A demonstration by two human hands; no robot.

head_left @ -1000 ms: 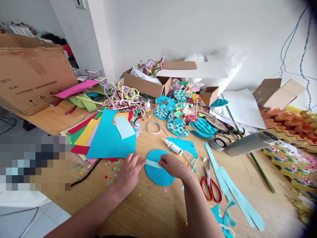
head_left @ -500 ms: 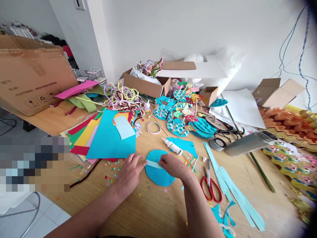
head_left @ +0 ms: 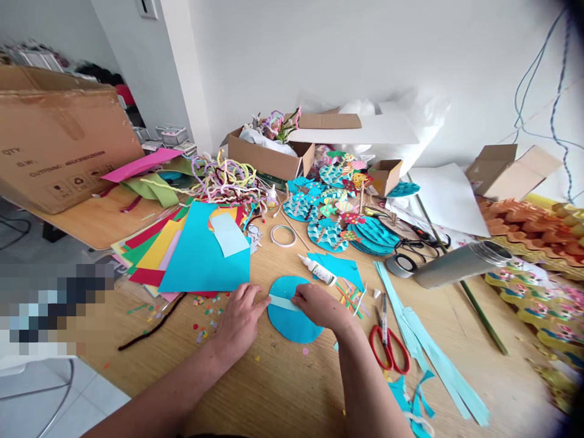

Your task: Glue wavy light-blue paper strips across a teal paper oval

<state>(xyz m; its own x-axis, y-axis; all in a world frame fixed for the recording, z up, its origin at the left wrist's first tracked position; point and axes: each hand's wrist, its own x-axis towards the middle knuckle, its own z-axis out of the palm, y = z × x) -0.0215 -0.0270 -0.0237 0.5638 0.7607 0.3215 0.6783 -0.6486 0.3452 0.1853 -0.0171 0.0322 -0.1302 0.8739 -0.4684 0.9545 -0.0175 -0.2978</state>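
Note:
A blue paper circle [head_left: 292, 322] lies flat on the wooden table [head_left: 283, 389] in front of me. Across its upper part runs a pale blue paper strip [head_left: 283, 302]. My left hand [head_left: 238, 319] pinches the strip's left end at the circle's edge. My right hand [head_left: 322, 306] pinches the strip's right end, resting on the circle. A small glue bottle [head_left: 318, 270] lies just beyond the circle. Red-handled scissors [head_left: 387, 347] lie to the right of my right wrist.
Stacked coloured paper sheets [head_left: 196, 249] lie at left, with tangled pipe cleaners [head_left: 223, 176] behind. Finished blue paper crafts [head_left: 337, 213] and cardboard boxes [head_left: 269, 155] fill the back. A metal flask [head_left: 460, 263], tape rolls and pale blue strips [head_left: 433, 353] lie at right. A large carton [head_left: 59, 140] stands far left.
Both hands stay on the strip with hardly any movement. The blurred figure at the left edge has shifted lower and further left.

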